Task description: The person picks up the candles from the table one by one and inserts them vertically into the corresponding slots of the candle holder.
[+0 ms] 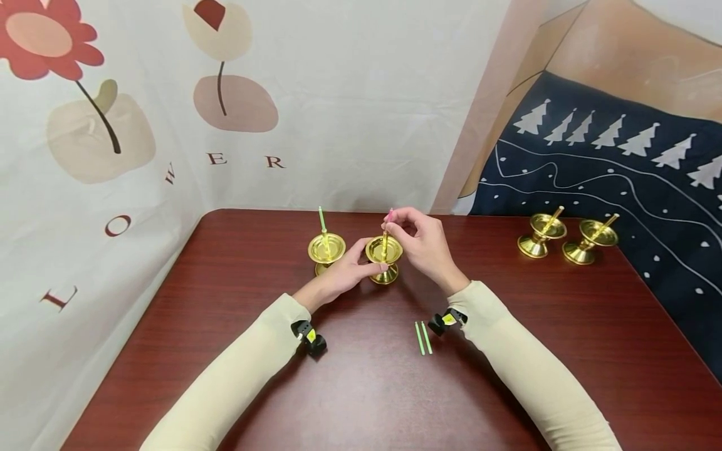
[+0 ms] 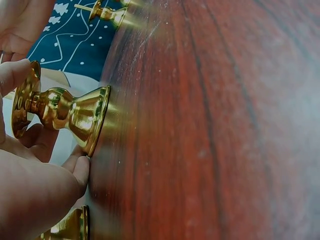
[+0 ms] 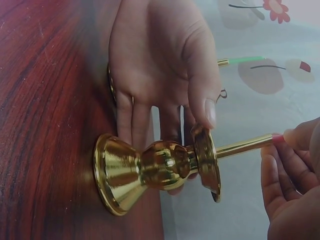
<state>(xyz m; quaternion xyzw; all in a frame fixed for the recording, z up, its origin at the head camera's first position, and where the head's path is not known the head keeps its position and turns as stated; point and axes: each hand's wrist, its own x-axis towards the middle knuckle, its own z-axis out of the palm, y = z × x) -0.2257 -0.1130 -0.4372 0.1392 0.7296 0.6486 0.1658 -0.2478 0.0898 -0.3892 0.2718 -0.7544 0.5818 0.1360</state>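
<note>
A brass candle holder (image 1: 383,275) stands upright on the table, with a thin tube rising from its dish. My left hand (image 1: 351,270) holds this holder, thumb at the dish rim and fingers behind the stem. Between the thumb and fingers of my right hand (image 1: 424,245) is a slim pink candle (image 3: 278,139). Its lower end meets the top of the tube in the right wrist view, and the pinching fingers hide much of it. Just left stands a second brass candle holder (image 1: 319,250), bearing an upright green candle (image 1: 322,219).
Two thin green candles (image 1: 423,338) lie side by side near my right wrist. At the table's far right stand a brass holder (image 1: 533,246) and another brass holder (image 1: 578,252), their tubes bare. A printed cloth (image 1: 361,125) hangs behind the dark red table (image 1: 361,388).
</note>
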